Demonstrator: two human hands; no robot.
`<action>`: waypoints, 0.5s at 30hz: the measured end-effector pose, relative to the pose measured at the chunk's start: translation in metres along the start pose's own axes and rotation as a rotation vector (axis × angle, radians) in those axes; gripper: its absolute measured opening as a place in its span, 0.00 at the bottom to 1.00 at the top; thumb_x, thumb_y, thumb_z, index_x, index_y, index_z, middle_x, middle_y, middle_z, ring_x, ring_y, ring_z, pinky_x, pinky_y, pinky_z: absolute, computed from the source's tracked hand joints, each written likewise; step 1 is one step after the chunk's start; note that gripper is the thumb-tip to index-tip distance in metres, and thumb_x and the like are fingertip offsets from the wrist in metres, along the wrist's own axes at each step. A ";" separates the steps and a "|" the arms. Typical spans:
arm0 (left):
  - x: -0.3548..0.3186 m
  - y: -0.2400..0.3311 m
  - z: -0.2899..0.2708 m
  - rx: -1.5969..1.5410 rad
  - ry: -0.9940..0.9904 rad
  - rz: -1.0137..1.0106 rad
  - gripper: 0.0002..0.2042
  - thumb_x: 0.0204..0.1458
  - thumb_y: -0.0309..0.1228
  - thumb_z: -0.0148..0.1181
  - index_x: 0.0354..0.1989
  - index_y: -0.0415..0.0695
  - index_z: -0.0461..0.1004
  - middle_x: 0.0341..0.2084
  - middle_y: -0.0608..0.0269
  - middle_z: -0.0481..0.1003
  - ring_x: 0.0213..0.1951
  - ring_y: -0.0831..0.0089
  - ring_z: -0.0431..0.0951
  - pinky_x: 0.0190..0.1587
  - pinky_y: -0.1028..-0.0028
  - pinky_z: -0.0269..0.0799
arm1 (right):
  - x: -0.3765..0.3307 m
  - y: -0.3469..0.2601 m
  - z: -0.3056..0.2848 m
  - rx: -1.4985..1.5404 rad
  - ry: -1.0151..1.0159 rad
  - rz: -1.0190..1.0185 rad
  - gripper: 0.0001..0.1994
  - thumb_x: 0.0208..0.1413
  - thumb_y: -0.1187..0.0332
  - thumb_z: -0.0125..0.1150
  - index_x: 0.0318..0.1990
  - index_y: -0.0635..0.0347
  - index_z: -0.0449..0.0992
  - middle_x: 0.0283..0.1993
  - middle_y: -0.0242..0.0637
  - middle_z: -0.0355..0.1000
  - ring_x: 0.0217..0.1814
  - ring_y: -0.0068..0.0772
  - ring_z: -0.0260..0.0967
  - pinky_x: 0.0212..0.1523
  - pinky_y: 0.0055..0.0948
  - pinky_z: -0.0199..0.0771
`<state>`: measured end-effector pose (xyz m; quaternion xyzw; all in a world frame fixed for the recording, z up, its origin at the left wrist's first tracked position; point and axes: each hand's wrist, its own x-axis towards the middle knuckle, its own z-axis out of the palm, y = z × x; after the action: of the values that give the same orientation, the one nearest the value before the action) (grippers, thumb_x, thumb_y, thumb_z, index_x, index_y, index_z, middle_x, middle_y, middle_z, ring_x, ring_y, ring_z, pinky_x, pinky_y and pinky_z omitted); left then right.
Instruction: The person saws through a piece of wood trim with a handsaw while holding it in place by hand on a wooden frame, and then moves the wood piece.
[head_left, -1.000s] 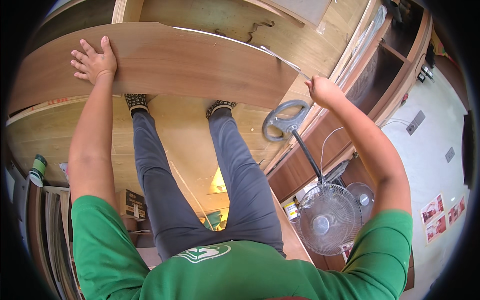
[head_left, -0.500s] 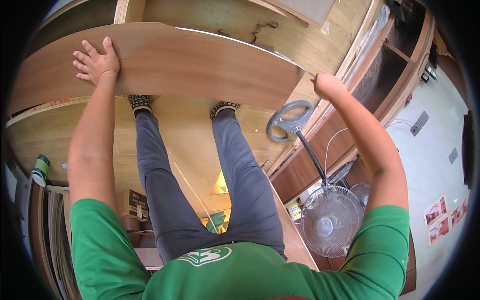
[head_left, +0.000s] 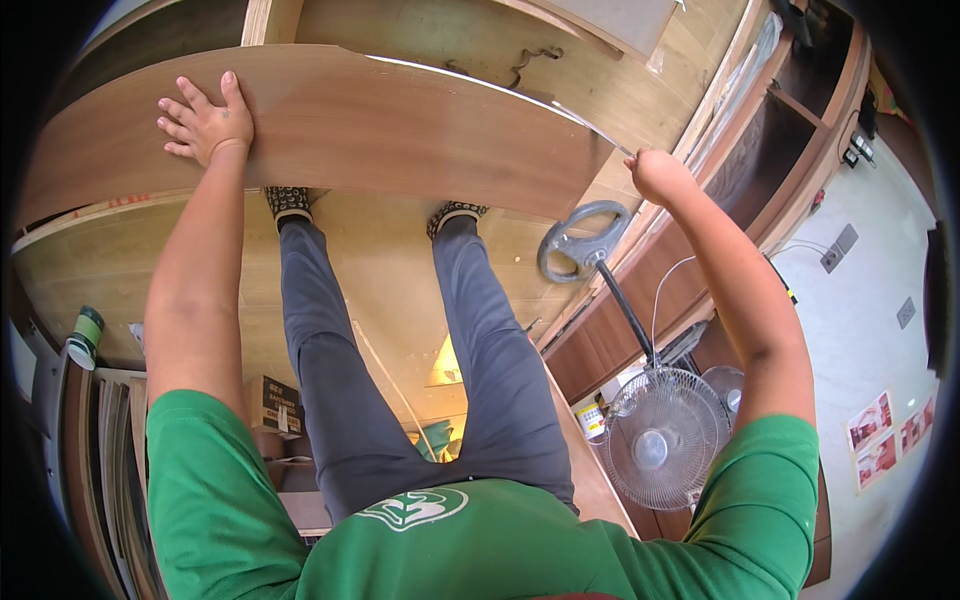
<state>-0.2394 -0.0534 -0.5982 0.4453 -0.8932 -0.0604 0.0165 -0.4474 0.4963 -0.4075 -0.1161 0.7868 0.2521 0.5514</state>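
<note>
A long brown wood-grain board (head_left: 420, 135) lies across in front of me, over my feet, with a pale strip along part of its far edge. My left hand (head_left: 210, 122) rests flat on its left part, fingers spread. Beyond the board's right end, my right hand (head_left: 660, 178) is closed around the near end of a thin, straight metal tool (head_left: 595, 130). From the fist, that tool slants to the far left along the board's far edge at the right corner. I cannot tell whether it touches the edge, and its handle is hidden in my fist.
A standing fan (head_left: 665, 440) lies tipped on the right, its grey base (head_left: 583, 242) near the board's right corner. A wooden cabinet frame (head_left: 770, 200) runs along the right side. At the lower left are a cardboard box (head_left: 275, 405), stacked panels (head_left: 120, 480) and a green-and-white cup-like container (head_left: 86, 337).
The view has shifted slightly. My right hand has moved a little toward me, and the thin tool slants slightly more steeply. My left hand stays flat on the board.
</note>
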 end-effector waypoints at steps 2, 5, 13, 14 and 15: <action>0.002 -0.002 -0.002 -0.004 0.012 -0.001 0.45 0.56 0.74 0.32 0.77 0.59 0.44 0.77 0.47 0.38 0.76 0.46 0.34 0.72 0.40 0.26 | -0.016 0.000 -0.008 0.060 0.052 -0.015 0.18 0.69 0.58 0.47 0.47 0.64 0.76 0.42 0.58 0.78 0.46 0.59 0.76 0.49 0.49 0.74; 0.005 -0.011 -0.003 0.023 0.008 0.002 0.45 0.55 0.74 0.32 0.77 0.59 0.44 0.77 0.47 0.38 0.76 0.46 0.34 0.72 0.40 0.26 | -0.056 -0.005 -0.028 0.431 -0.095 0.058 0.15 0.69 0.61 0.49 0.52 0.63 0.73 0.39 0.55 0.77 0.43 0.55 0.77 0.46 0.46 0.74; 0.003 -0.004 -0.005 -0.004 0.006 0.006 0.46 0.56 0.73 0.33 0.77 0.58 0.44 0.76 0.46 0.38 0.76 0.44 0.34 0.72 0.41 0.26 | -0.059 0.004 -0.008 0.167 0.141 -0.181 0.14 0.68 0.63 0.50 0.54 0.58 0.74 0.36 0.51 0.77 0.39 0.50 0.76 0.41 0.43 0.75; 0.003 -0.005 -0.005 -0.005 0.007 0.007 0.46 0.56 0.74 0.33 0.77 0.58 0.44 0.76 0.46 0.38 0.76 0.44 0.35 0.72 0.41 0.26 | -0.045 -0.006 -0.007 0.147 0.070 -0.088 0.15 0.64 0.68 0.46 0.54 0.60 0.74 0.48 0.53 0.78 0.51 0.56 0.75 0.51 0.48 0.73; 0.004 -0.004 -0.003 0.003 0.004 0.007 0.46 0.55 0.74 0.33 0.77 0.58 0.44 0.76 0.46 0.38 0.76 0.44 0.35 0.72 0.41 0.26 | -0.029 -0.006 -0.005 0.110 0.050 -0.069 0.15 0.64 0.69 0.46 0.53 0.61 0.74 0.48 0.53 0.77 0.51 0.56 0.75 0.51 0.47 0.74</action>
<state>-0.2383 -0.0589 -0.5959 0.4424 -0.8948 -0.0579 0.0179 -0.4385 0.4859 -0.3806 -0.1190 0.8085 0.1860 0.5455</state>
